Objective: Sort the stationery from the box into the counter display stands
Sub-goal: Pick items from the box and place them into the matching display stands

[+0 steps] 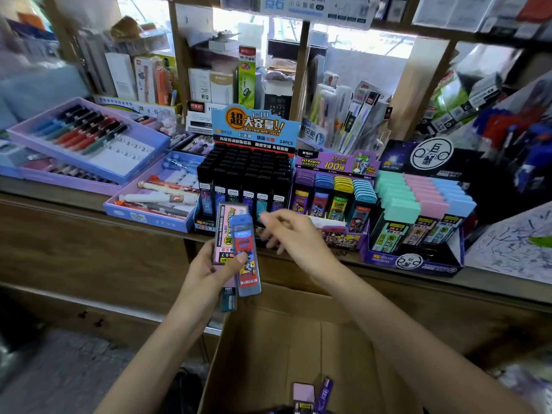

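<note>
Lead cases [246, 255], blue, pink (labelled), flat

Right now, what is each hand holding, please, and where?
The left hand grips a blue plastic lead case and a pink plastic lead case around their lower halves; the right hand holds nothing.

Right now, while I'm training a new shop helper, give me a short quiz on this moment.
1. True or false: the right hand holds a case.
2. Which case lies on top in the left hand? A blue, B yellow, C green.
3. Is the box empty?
Key: 1 false, it is open and holds nothing. 2 A, the blue case. 3 No, a pink case and a purple one lie inside.
</note>
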Available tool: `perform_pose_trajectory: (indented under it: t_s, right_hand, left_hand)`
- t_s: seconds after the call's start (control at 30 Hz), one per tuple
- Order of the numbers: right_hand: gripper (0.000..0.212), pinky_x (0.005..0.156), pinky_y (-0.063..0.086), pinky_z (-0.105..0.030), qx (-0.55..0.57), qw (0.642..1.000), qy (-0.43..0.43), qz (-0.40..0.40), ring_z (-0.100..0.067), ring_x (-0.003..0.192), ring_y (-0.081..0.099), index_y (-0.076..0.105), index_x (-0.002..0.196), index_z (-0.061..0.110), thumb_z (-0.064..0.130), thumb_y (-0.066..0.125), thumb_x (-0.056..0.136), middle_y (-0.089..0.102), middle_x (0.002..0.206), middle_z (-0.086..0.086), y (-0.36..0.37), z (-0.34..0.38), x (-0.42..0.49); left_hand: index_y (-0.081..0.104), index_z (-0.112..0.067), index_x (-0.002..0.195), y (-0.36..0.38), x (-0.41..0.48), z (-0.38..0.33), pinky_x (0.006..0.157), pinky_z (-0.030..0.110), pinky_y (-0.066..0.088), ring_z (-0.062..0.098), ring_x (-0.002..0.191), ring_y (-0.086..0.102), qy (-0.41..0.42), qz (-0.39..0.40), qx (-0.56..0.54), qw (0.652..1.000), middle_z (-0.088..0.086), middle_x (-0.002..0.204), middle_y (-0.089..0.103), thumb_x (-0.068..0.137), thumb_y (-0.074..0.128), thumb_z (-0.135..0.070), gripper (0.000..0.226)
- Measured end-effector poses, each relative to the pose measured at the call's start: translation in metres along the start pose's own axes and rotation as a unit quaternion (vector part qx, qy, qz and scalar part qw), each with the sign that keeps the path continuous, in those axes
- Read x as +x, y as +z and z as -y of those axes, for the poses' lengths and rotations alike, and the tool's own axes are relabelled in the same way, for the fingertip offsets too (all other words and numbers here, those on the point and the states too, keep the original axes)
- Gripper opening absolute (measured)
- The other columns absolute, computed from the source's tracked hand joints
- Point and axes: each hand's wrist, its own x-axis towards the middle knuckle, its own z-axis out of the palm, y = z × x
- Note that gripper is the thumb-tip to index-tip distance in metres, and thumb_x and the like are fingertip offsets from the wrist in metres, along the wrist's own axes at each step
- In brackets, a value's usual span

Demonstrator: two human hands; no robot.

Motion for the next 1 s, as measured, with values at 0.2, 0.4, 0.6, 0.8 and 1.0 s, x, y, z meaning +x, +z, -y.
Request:
perform_pose_trajectory:
  t_s: [0.2,0.4,0.6,0.8,1.0]
  right_hand:
    - [0.012,0.056,0.046,-0.017,0.023,0.999,0.021,0.014,-0.006,0.064,0.056,0.057,0.100,0.007,0.016,0.059,0.091,0.062,0.080,-0.003,-0.011,0.000,-0.008]
    - [0.011,0.051,0.047,-0.018,0.058,0.993,0.010,-0.104,-0.007,0.059,0.061,0.055,0.081,0.015,0.011,0.063,0.089,0.065,0.071,-0.002,-0.068,0.008,0.000]
    - [0.021,0.069,0.056,-0.035,-0.072,0.970,-0.037,-0.228,-0.019,0.074,0.067,0.052,0.079,0.025,0.009,0.063,0.088,0.066,0.076,0.000,-0.107,0.011,0.021]
    - [0.007,0.082,0.053,-0.043,-0.188,0.958,-0.033,-0.215,-0.023,0.083,0.066,0.060,0.093,0.011,0.012,0.065,0.087,0.068,0.087,-0.009,-0.101,-0.003,0.033]
    - [0.011,0.070,0.046,-0.031,-0.338,0.919,-0.050,-0.195,-0.024,0.077,0.060,0.061,0.086,0.006,0.016,0.065,0.087,0.060,0.075,-0.005,-0.092,-0.016,0.034]
  left_hand:
    - [0.056,-0.018,0.116,0.020,0.000,-0.001,0.070,0.022,0.056,0.018,0.095,0.069,0.010,0.037,0.002,0.999,0.005,0.105,0.071,0.072,0.069,-0.026,0.047]
    - [0.058,-0.019,0.110,0.039,0.002,-0.001,0.065,0.019,0.054,0.011,0.079,0.069,0.024,0.032,-0.006,0.999,-0.001,0.091,0.074,0.086,0.053,-0.026,0.026]
    - [0.058,-0.016,0.111,0.045,0.001,-0.002,0.061,0.019,0.054,0.011,0.070,0.068,0.026,0.029,-0.008,0.999,0.003,0.085,0.074,0.088,0.050,-0.022,0.024]
    - [0.057,-0.016,0.114,0.042,0.001,-0.002,0.062,0.019,0.054,0.012,0.074,0.069,0.017,0.025,-0.004,1.000,0.005,0.090,0.074,0.084,0.053,-0.029,0.033]
    - [0.056,-0.019,0.118,0.040,0.001,-0.001,0.064,0.018,0.053,0.014,0.080,0.070,0.012,0.031,0.010,0.999,0.005,0.095,0.073,0.081,0.054,-0.034,0.040]
